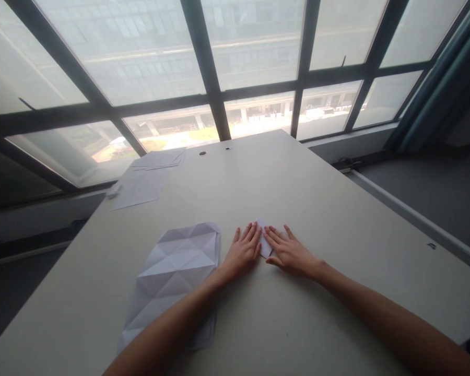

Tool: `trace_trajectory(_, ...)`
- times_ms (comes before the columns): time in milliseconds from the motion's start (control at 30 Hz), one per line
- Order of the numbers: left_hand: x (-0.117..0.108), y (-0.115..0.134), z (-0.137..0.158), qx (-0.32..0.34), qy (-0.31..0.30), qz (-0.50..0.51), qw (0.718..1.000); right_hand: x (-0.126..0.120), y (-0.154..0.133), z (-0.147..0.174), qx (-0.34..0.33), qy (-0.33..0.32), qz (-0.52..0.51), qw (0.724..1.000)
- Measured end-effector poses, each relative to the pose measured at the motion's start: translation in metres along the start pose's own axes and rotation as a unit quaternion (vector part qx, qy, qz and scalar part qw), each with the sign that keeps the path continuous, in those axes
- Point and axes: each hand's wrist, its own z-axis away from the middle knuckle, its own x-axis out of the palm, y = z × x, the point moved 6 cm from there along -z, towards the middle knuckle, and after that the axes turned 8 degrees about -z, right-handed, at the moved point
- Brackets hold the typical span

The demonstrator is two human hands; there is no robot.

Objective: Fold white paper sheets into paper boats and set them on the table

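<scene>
A small piece of folded white paper (265,245) lies flat on the table, mostly covered by my two hands. My left hand (243,248) rests palm down over its left side, fingers stretched out and pointing away from me. From the right, my right hand (290,250) lies flat on the paper, its fingers spread. Between the hands a narrow strip of the paper shows, with a pointed top. Beside my left forearm lies a larger sheet of creased paper (180,256), marked with triangular folds and partly hidden under the arm.
The white table (337,224) reaches to a large window (254,47). Several loose paper sheets (160,159) lie at its far left, near a small white crumpled thing (113,190). A round hole (202,153) is near the far edge. A dark curtain (434,89) hangs at right.
</scene>
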Motion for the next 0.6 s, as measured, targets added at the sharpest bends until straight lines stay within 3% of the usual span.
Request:
trace_trajectory(333, -0.001, 0.001, -0.001, -0.008, -0.007, 0.005, 1.000, 0.002, 0.025, -0.003, 0.131, 0.024, 0.028, 0.991)
trace_trajectory(467, -0.006, 0.003, -0.001, -0.011, -0.008, 0.022, 1.000, -0.001, 0.027, -0.003, 0.141, 0.023, 0.014, 0.990)
trace_trajectory(600, -0.010, 0.004, -0.001, -0.013, -0.010, 0.026, 1.000, -0.005, 0.023, -0.006, 0.106, 0.016, -0.007, 0.994)
